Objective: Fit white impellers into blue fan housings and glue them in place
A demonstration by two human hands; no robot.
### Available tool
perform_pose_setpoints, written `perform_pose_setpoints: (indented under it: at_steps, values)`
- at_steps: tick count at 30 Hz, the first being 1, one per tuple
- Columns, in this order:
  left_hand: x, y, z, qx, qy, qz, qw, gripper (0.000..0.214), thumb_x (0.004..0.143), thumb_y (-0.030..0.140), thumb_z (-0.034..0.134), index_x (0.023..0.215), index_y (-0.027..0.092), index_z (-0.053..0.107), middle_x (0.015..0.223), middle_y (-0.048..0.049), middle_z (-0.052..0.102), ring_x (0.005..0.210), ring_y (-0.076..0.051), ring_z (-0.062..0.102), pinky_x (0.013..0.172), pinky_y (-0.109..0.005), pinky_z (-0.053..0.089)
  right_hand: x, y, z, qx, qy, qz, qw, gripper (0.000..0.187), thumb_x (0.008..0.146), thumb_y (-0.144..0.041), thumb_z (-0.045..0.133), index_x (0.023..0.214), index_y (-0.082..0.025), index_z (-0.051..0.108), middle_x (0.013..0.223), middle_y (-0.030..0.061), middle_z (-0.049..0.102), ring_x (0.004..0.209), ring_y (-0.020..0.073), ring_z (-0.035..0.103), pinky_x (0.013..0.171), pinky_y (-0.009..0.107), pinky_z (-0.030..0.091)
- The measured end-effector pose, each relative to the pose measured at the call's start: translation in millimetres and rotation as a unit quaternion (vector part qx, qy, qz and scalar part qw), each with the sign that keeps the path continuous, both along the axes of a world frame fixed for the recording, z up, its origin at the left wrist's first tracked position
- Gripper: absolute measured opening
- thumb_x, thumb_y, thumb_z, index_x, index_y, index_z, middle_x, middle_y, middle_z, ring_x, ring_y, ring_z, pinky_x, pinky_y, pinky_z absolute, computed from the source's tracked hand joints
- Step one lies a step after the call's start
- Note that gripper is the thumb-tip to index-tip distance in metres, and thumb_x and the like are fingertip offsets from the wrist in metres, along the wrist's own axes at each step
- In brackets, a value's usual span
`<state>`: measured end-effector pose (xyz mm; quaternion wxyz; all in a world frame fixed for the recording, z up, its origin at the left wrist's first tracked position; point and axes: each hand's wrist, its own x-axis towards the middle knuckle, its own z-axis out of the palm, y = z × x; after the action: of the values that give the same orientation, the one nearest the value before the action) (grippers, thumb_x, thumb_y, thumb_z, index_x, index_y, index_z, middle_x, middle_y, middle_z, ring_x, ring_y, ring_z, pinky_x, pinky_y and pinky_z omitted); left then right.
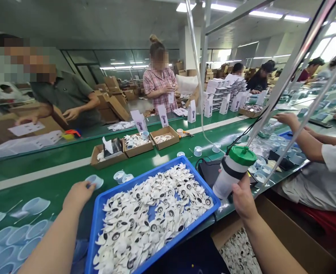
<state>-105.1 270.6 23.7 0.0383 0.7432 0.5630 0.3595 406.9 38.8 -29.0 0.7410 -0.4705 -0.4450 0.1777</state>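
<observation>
My left hand (79, 195) pinches a small light-blue plastic cup-shaped part (96, 181) just left of the blue tray (95, 217). White fan blades (153, 213) with dark round hubs fill that tray. Right of it, my right hand (244, 196) is closed around the lower right side of a tilted, whitish cylinder (226, 182) with a green lid (243, 155) and a black band. Some of the right fingers are hidden behind the cylinder. More light-blue cups (36, 205) lie at the lower left, and two cups (124, 176) stand beyond the tray.
Cardboard boxes of small parts (164, 141) line the green bench (145, 158). A metal frame (288, 76) slants overhead at right. An open carton of fan blades (239, 253) sits below the bench edge. Co-workers stand opposite; another person's arm (308, 139) reaches in at right.
</observation>
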Motion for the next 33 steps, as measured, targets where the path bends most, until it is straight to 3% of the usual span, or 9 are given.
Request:
perform_pose_setpoints:
  at_steps: [3, 6, 8, 11, 15, 20, 23, 28, 33]
  values:
    - [-5.8, -27.0, 8.2, -0.031, -0.073, 0.106, 0.991, 0.045, 0.084, 0.059, 0.069, 0.095, 0.018, 0.053, 0.081, 0.0016, 0.051, 0.07, -0.017, 0.054, 0.068, -0.035, 0.053, 3.3, 8.9, 2.2, -0.015, 0.079, 0.05, 0.996, 0.053, 0.079, -0.053, 0.076, 0.127, -0.036, 0.059, 0.117, 0.0072, 0.069, 0.112, 0.0292, 0.068, 0.1, 0.052, 0.054]
    - [3.8, -77.0, 6.8, -0.051, -0.144, 0.104, 0.983, 0.059, 0.083, 0.053, 0.069, 0.125, 0.022, 0.042, 0.101, -0.002, 0.057, 0.079, -0.018, 0.062, 0.069, -0.034, 0.058, -11.2, 11.4, 17.5, -0.035, 0.114, 0.121, 0.985, 0.06, 0.066, -0.053, 0.086, 0.119, -0.035, 0.063, 0.113, 0.0077, 0.07, 0.104, 0.0309, 0.069, 0.089, 0.049, 0.059]
    - [25.9, -117.0, -1.2, -0.08, -0.15, 0.032, 0.985, 0.056, 0.083, 0.049, 0.069, 0.128, 0.024, 0.047, 0.112, -0.0058, 0.063, 0.094, -0.023, 0.068, 0.08, -0.038, 0.061, -35.0, 13.7, 35.0, -0.056, 0.149, 0.193, 0.968, 0.06, 0.065, -0.056, 0.084, 0.116, -0.031, 0.065, 0.112, 0.0091, 0.069, 0.097, 0.0304, 0.071, 0.081, 0.048, 0.061]
    - [77.6, -172.1, -16.6, -0.085, -0.098, -0.138, 0.982, 0.046, 0.083, 0.044, 0.071, 0.123, 0.025, 0.059, 0.13, -0.0115, 0.064, 0.122, -0.033, 0.063, 0.103, -0.051, 0.055, -81.7, 20.2, 66.6, -0.054, 0.22, 0.277, 0.934, 0.056, 0.059, -0.06, 0.082, 0.102, -0.026, 0.067, 0.098, 0.0066, 0.068, 0.077, 0.0236, 0.069, 0.067, 0.041, 0.061]
    - [147.1, -221.1, -23.4, -0.089, -0.078, -0.286, 0.951, 0.055, 0.087, 0.028, 0.063, 0.141, 0.026, 0.051, 0.143, -0.0126, 0.059, 0.133, -0.033, 0.058, 0.112, -0.052, 0.049, -131.5, 29.9, 102.7, -0.044, 0.263, 0.406, 0.874, 0.054, 0.061, -0.066, 0.077, 0.092, -0.022, 0.068, 0.083, 0.005, 0.067, 0.068, 0.0191, 0.066, 0.062, 0.035, 0.06]
    - [185.8, -245.3, -10.2, -0.095, -0.095, -0.291, 0.947, 0.052, 0.08, 0.028, 0.07, 0.13, 0.024, 0.055, 0.116, -0.0072, 0.069, 0.101, -0.026, 0.07, 0.088, -0.039, 0.059, -154.5, 26.1, 123.3, -0.106, 0.228, 0.492, 0.833, 0.059, 0.059, -0.065, 0.085, 0.093, -0.019, 0.067, 0.079, 0.0043, 0.068, 0.065, 0.0178, 0.066, 0.061, 0.033, 0.061]
    - [190.3, -249.9, -4.1, -0.107, -0.105, -0.297, 0.943, 0.041, 0.077, 0.036, 0.08, 0.111, 0.024, 0.061, 0.101, -0.0025, 0.07, 0.088, -0.022, 0.068, 0.076, -0.034, 0.058, -154.9, 15.9, 124.2, -0.106, 0.213, 0.489, 0.839, 0.056, 0.061, -0.059, 0.088, 0.095, -0.02, 0.067, 0.083, 0.0025, 0.069, 0.065, 0.0164, 0.066, 0.064, 0.033, 0.062]
    - [193.7, -253.7, -0.1, -0.113, -0.128, -0.309, 0.936, 0.033, 0.077, 0.034, 0.081, 0.1, 0.024, 0.061, 0.099, -0.0009, 0.07, 0.087, -0.021, 0.067, 0.076, -0.033, 0.055, -150.0, 3.6, 120.9, -0.083, 0.171, 0.486, 0.853, 0.041, 0.073, -0.048, 0.085, 0.098, -0.02, 0.07, 0.084, 0.0032, 0.069, 0.071, 0.0171, 0.069, 0.068, 0.03, 0.062]
    - [196.4, -254.5, 5.9, -0.131, -0.132, -0.316, 0.93, 0.026, 0.076, 0.029, 0.079, 0.093, 0.022, 0.06, 0.09, 0.0008, 0.067, 0.079, -0.018, 0.065, 0.071, -0.03, 0.052, -148.7, 3.6, 120.9, -0.093, 0.164, 0.467, 0.864, 0.043, 0.069, -0.052, 0.084, 0.095, -0.021, 0.069, 0.085, 0.0039, 0.068, 0.07, 0.0188, 0.07, 0.068, 0.033, 0.064]
